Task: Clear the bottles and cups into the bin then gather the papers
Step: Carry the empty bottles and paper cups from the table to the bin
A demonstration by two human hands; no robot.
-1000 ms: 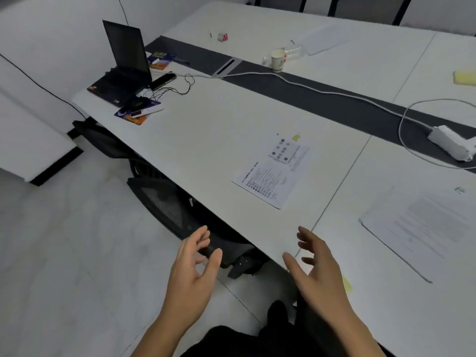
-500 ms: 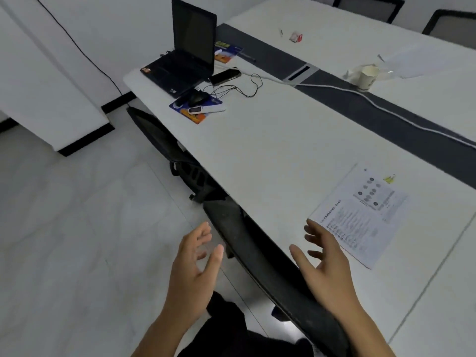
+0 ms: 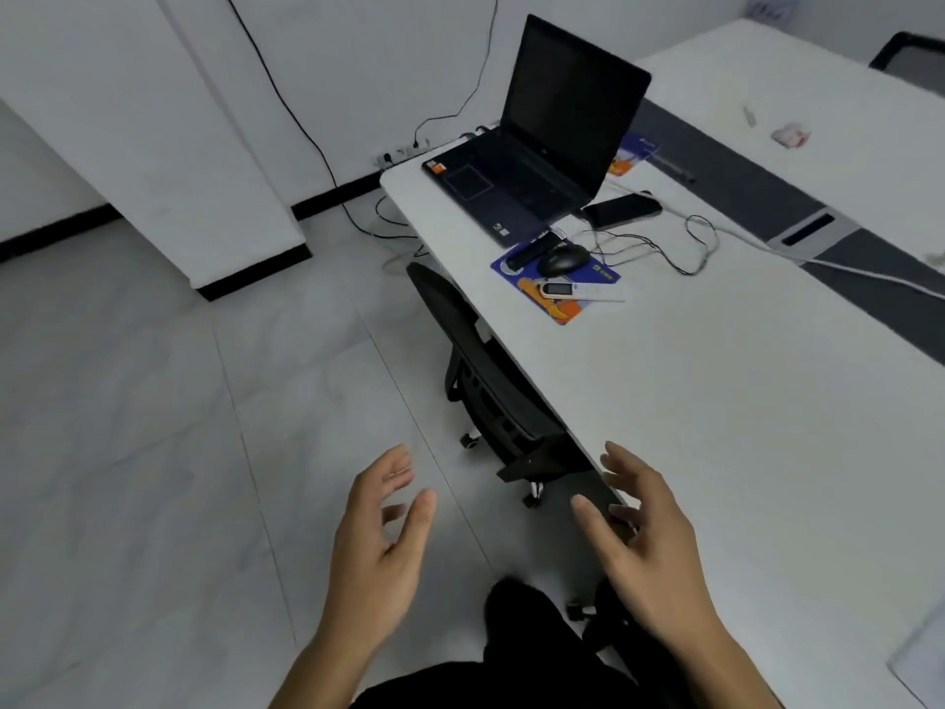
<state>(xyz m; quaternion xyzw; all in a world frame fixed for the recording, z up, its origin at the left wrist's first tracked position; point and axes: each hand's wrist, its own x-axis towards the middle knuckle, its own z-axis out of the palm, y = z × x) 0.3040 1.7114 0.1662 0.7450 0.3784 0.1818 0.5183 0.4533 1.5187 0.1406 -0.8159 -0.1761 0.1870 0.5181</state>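
My left hand point(image 3: 381, 534) hovers over the floor with fingers spread and relaxed, holding nothing. Over the near edge of the white table point(image 3: 716, 401), my right hand point(image 3: 642, 534) is likewise loose-fingered and empty. A corner of a sheet of paper point(image 3: 920, 652) shows at the lower right edge of the table. No bottle, cup or bin can be made out in this view.
An open black laptop point(image 3: 542, 145) stands at the table's far left end, with a phone point(image 3: 621, 209), a mouse point(image 3: 562, 259) on a blue mouse pad and loose cables beside it. A black office chair point(image 3: 486, 381) is tucked under the table edge. White tiled floor lies to the left.
The view has swung left along the table: the laptop is now central, and the printed sheet and the paper cup have left the frame. Both hands stay empty in front of me.
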